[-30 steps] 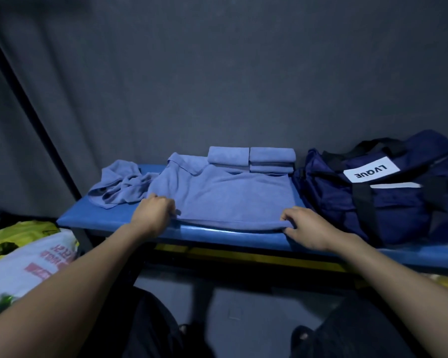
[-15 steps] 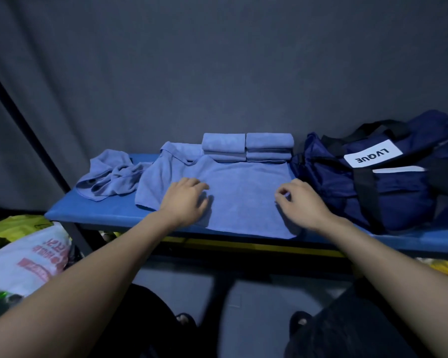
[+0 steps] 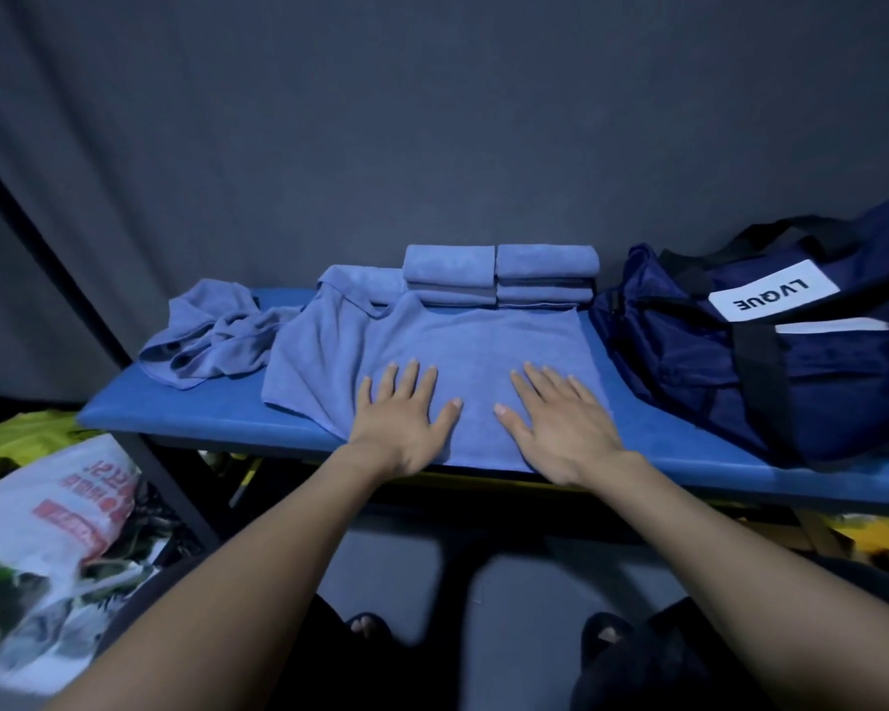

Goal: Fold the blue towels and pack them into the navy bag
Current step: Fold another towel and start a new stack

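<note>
A blue towel [image 3: 473,346] lies spread over the middle of the blue bench [image 3: 175,418], its far left corner turned back. My left hand [image 3: 401,418] presses flat on its near part, fingers straight. My right hand [image 3: 555,418] lies flat beside it, a little to the right. Two short stacks of folded blue towels [image 3: 499,274] stand behind it by the wall. A crumpled blue towel [image 3: 211,336] sits at the bench's left end. The navy bag [image 3: 771,351] with a white LVQUE label stands at the right end.
A dark grey curtain hangs right behind the bench. A black pole [image 3: 73,289] slants down at the left. Plastic sacks [image 3: 57,515] lie on the floor at the lower left, a yellow one among them. My feet in dark sandals show under the bench.
Both hands let go of the towel's near edge, moved inward onto its surface and flattened out with fingers straight. The camera view shifted slightly downward.
</note>
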